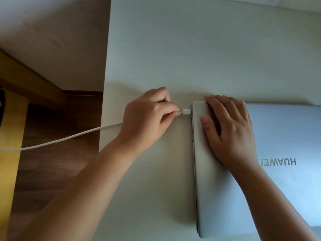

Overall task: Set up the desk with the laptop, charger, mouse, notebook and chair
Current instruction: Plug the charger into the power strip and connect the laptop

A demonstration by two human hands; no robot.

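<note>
While left hand (147, 117) pinches it, plug (186, 112) points right at laptop (278, 171).

Laptop (281, 180) lid was silver-grey w/ darker grey "HUAWEI" lettering. Charger cable (69, 139) and its plug (185, 112) were white. Desk (173, 49) top was plain pale grey-white, no pattern. Floor (57, 153) was reddish-brown wood grain. Wooden furniture (10, 136) at left was yellow-tan. Wall (52, 32) was off-white.

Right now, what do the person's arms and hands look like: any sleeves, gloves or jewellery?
Both arms are bare as far as the picture shows, with no sleeves in view. The left hand and right hand wear no gloves, rings, watch or bracelets. The fingernails look short and unpainted.
</note>
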